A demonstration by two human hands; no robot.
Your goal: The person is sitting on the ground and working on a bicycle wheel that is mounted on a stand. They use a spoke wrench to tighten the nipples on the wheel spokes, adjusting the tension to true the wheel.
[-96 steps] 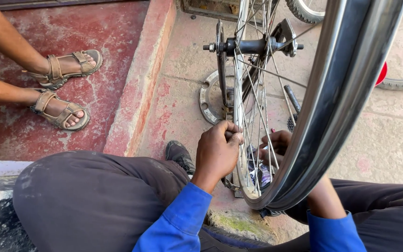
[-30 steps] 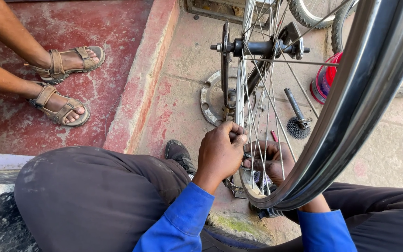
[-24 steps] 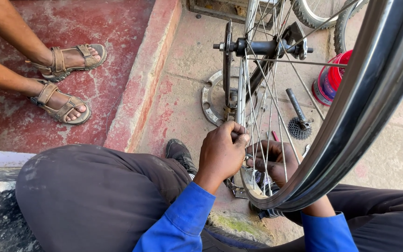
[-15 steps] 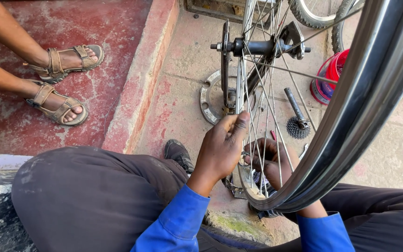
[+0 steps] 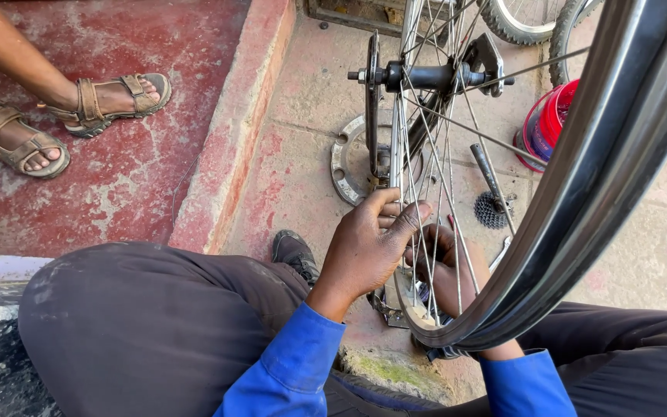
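Note:
A bicycle wheel stands upright in front of me, its dark rim [image 5: 611,162] sweeping down the right and its hub [image 5: 426,76] at the top. My left hand [image 5: 364,251] reaches in from the near side, and its fingertips pinch a thin spoke [image 5: 411,193] just above the lower rim. My right hand [image 5: 448,266] is curled behind the spokes on the far side of the wheel, close to the rim. The spokes hide whether it grips anything. Both sleeves are blue, and my dark trousered knees flank the wheel.
Another person's sandalled feet [image 5: 106,96] rest on the red floor at the left, behind a raised red step edge [image 5: 225,162]. On the concrete lie a round metal flange [image 5: 345,166], a sprocket cluster [image 5: 492,210] and a red container [image 5: 550,120]. My black shoe [image 5: 295,253] is below the wheel.
My left hand has loosened from a closed grip at the rim and stretched its fingers up onto the spokes. The right hand stays behind the wheel.

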